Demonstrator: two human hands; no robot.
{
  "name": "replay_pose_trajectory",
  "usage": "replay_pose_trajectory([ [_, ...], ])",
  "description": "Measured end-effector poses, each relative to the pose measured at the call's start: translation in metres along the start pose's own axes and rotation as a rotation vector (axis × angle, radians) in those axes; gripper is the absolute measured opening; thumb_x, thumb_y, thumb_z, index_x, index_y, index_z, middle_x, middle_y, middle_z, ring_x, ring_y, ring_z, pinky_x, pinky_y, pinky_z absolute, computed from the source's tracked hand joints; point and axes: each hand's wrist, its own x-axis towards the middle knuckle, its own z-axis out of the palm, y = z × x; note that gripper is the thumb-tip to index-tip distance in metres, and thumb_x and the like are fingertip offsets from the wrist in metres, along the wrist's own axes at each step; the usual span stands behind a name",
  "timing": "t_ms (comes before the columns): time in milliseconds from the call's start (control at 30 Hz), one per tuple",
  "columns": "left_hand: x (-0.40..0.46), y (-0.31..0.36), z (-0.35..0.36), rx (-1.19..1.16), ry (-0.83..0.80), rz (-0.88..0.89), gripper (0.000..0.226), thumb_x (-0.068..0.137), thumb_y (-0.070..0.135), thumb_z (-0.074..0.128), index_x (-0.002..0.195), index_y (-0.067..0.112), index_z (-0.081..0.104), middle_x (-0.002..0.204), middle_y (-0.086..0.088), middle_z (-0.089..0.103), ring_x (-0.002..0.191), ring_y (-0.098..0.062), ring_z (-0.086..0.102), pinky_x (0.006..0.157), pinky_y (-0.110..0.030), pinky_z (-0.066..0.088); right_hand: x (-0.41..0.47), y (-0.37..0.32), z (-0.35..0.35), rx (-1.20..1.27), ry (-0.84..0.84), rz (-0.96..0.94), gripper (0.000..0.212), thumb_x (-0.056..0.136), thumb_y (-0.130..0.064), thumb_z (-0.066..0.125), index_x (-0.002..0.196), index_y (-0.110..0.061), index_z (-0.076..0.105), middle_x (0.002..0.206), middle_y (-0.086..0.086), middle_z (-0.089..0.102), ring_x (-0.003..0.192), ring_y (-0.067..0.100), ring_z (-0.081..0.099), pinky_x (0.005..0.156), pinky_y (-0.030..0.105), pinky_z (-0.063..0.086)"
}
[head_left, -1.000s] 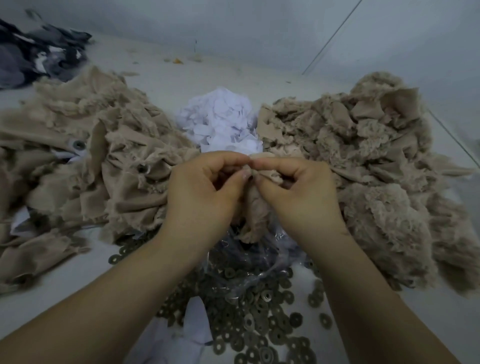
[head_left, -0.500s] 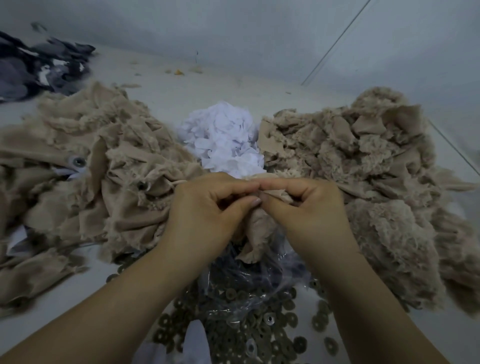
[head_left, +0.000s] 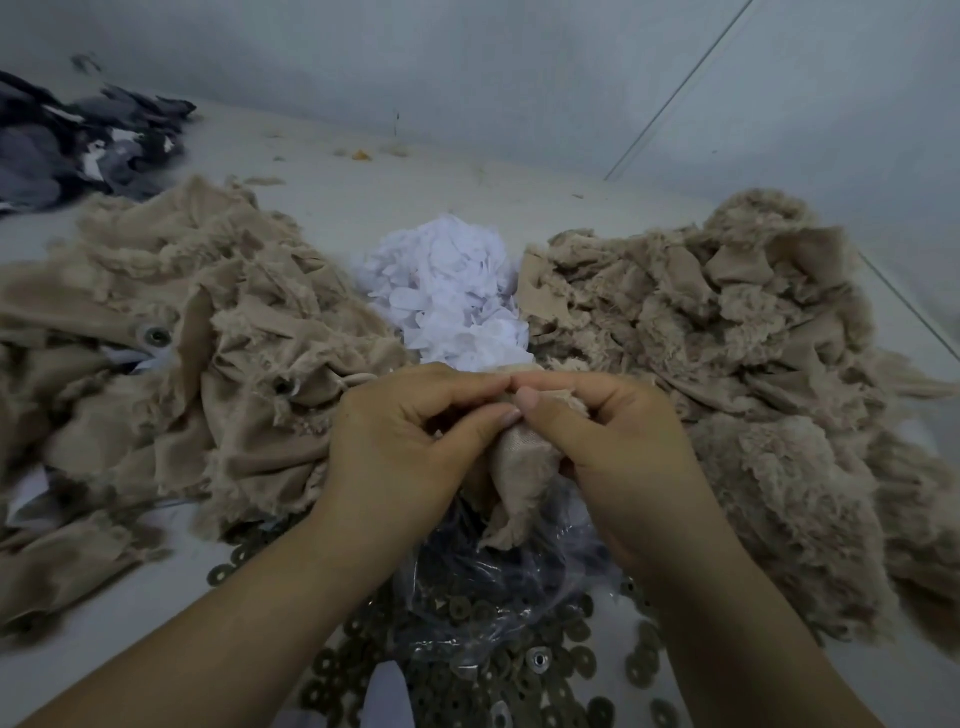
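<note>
A small tan cloth piece (head_left: 519, 470) is in the mid of the view, held up just above a clear plastic bag (head_left: 488, 587). Both hands pinch its top edge. The left hand (head_left: 410, 441) has its fingers curled & its thumb tip pressed on the cloth. The right hand (head_left: 613, 441) grips it the same way from the other side, and the two thumbs nearly touch. The rest of the cloth hangs down btw the hands.

In & around the bag lie lots of small round metal rings (head_left: 582, 660) on the white tabletop (head_left: 363, 208). Left of the hands is a big pile of tan cloth (head_left: 171, 322), some bits w/ a metal ring set in. On the right is a pile of fuzzy tan cloth (head_left: 753, 364). Btw the two piles, just behind the hands, sits a heap of white scraps (head_left: 447, 301). Far back on the left lies dark grey cloth (head_left: 78, 140).
</note>
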Motion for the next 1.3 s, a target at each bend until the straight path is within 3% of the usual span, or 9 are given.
replay_pose_trajectory([
  [200,0.007,-0.001,-0.005,-0.092,-0.105,-0.022,0.020,0.073,0.022,0.080,0.092,0.024,0.076,0.080,0.004,0.074,0.074,-0.015,0.069,0.070,-0.037,0.058,0.003,0.005,0.000,0.090,-0.054,0.056,0.015,0.085,-0.007,0.071,0.099,-0.006,0.077,0.101,0.016,0.076,0.101,0.029,0.073,0.090,0.041,0.057],
  [300,0.010,-0.004,-0.008,-0.091,-0.131,0.001,0.023,0.073,0.022,0.081,0.096,0.020,0.077,0.079,0.002,0.074,0.071,-0.018,0.070,0.065,-0.041,0.057,0.004,0.005,-0.001,0.154,-0.071,0.094,0.035,0.073,-0.018,0.074,0.103,0.000,0.074,0.103,0.020,0.075,0.104,0.031,0.072,0.092,0.043,0.056],
  [433,0.012,-0.007,-0.009,-0.147,-0.193,-0.042,0.021,0.074,0.020,0.079,0.094,0.026,0.078,0.082,-0.002,0.076,0.074,-0.024,0.071,0.067,-0.049,0.058,0.004,0.004,-0.001,0.194,-0.093,0.132,0.033,0.073,-0.013,0.073,0.102,0.004,0.073,0.103,0.023,0.074,0.103,0.033,0.072,0.088,0.037,0.059],
  [533,0.010,-0.008,-0.008,-0.130,-0.193,-0.021,0.022,0.075,0.019,0.078,0.095,0.028,0.076,0.080,0.004,0.074,0.073,-0.014,0.070,0.068,-0.034,0.059,0.004,0.005,0.001,0.159,-0.086,0.117,0.013,0.086,-0.002,0.068,0.096,-0.001,0.077,0.100,0.022,0.075,0.100,0.032,0.072,0.086,0.038,0.059],
  [600,0.008,-0.009,-0.007,-0.072,-0.212,0.019,0.023,0.079,0.019,0.075,0.101,0.026,0.075,0.080,0.008,0.072,0.074,-0.008,0.067,0.068,-0.020,0.054,0.004,0.006,0.001,0.143,-0.078,0.104,0.014,0.088,0.000,0.066,0.091,-0.006,0.079,0.097,0.021,0.075,0.097,0.031,0.073,0.082,0.035,0.059],
  [667,0.008,-0.010,-0.008,-0.034,-0.220,0.040,0.025,0.082,0.018,0.072,0.106,0.021,0.073,0.079,0.008,0.072,0.075,-0.006,0.066,0.069,-0.015,0.050,0.005,0.006,0.001,0.123,-0.052,0.099,0.012,0.085,-0.004,0.068,0.090,-0.008,0.079,0.095,0.019,0.076,0.095,0.031,0.074,0.080,0.034,0.058],
  [867,0.002,-0.011,-0.005,0.049,-0.138,0.123,0.029,0.082,0.013,0.071,0.111,0.013,0.070,0.092,0.007,0.074,0.084,-0.003,0.069,0.077,-0.015,0.052,0.003,0.004,0.003,0.039,-0.034,0.065,0.016,0.076,-0.018,0.071,0.089,-0.014,0.080,0.092,0.014,0.077,0.092,0.028,0.075,0.078,0.034,0.059],
  [967,0.000,-0.010,-0.002,0.065,-0.083,0.123,0.030,0.081,0.011,0.072,0.110,0.012,0.069,0.095,0.013,0.071,0.087,0.004,0.068,0.079,-0.008,0.048,0.000,0.001,0.005,0.036,-0.054,0.038,0.013,0.081,-0.014,0.070,0.089,-0.016,0.081,0.093,0.013,0.077,0.092,0.026,0.075,0.078,0.032,0.059],
  [1300,0.004,-0.007,-0.003,-0.047,-0.149,0.046,0.026,0.084,0.010,0.069,0.110,0.012,0.073,0.092,0.007,0.074,0.087,-0.005,0.069,0.080,-0.017,0.051,-0.001,-0.004,0.008,0.166,-0.044,0.109,0.014,0.086,-0.005,0.067,0.085,-0.011,0.080,0.093,0.019,0.076,0.090,0.029,0.075,0.074,0.031,0.059],
])
